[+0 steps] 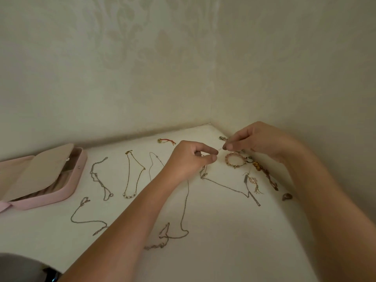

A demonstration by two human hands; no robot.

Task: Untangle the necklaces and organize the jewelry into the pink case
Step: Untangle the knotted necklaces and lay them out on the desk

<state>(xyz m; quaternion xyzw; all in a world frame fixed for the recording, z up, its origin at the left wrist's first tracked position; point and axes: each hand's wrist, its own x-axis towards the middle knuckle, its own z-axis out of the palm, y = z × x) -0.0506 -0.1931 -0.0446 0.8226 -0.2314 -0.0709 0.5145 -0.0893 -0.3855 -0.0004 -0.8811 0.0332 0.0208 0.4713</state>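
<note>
My left hand [192, 159] and my right hand [258, 142] meet above the white table near the wall corner, each pinching the same thin silver necklace chain [225, 185] between thumb and forefinger. The chain hangs from my fingers and trails across the table to a bar pendant [255, 199]. Another long silver chain [184, 210] loops down toward the front. The pink case [70, 187] lies open at the left with its beige flap raised.
Laid-out chains sit left of my arm: a silver one [100, 180], a gold one with pearls [132, 176], and one nearer the front [85, 218]. A pink bead bracelet [235, 159], earrings [254, 183], a red cord [166, 141] and a ring [286, 196] lie by the walls.
</note>
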